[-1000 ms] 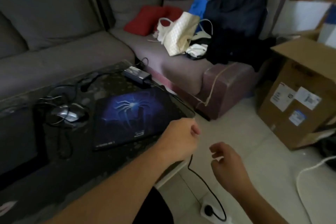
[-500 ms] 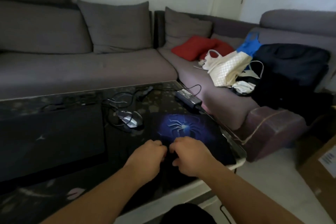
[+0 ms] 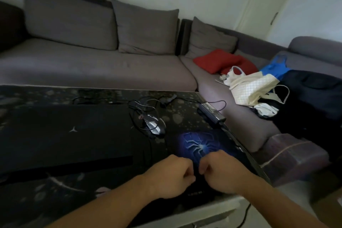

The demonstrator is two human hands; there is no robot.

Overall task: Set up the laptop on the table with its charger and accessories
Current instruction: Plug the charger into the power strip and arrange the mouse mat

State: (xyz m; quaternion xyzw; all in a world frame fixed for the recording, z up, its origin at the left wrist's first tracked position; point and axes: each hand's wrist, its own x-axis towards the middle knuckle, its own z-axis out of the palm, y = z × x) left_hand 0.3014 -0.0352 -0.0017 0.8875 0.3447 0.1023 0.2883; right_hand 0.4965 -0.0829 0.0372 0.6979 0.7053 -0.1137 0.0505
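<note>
A closed black laptop (image 3: 70,135) lies on the left of the dark patterned table (image 3: 187,116). To its right sits a wired mouse (image 3: 154,127) among loose black cables (image 3: 148,102). The charger brick (image 3: 211,112) rests near the table's far right corner. A mouse pad with a blue spider print (image 3: 200,144) lies at the near right. My left hand (image 3: 170,176) and my right hand (image 3: 222,172) hover close together over the pad's near part, knuckles up and fingers curled. Whether they hold anything is hidden.
A grey corner sofa (image 3: 92,65) wraps the table's far and right sides. On it lie red cushions (image 3: 218,60), a white bag (image 3: 253,87) and dark clothes (image 3: 311,98). A black cable (image 3: 246,211) drops past the table's near right edge.
My view has swung from the floor and cardboard box back to the table. Both hands came up from beside the table's edge and now sit together over the mouse pad.
</note>
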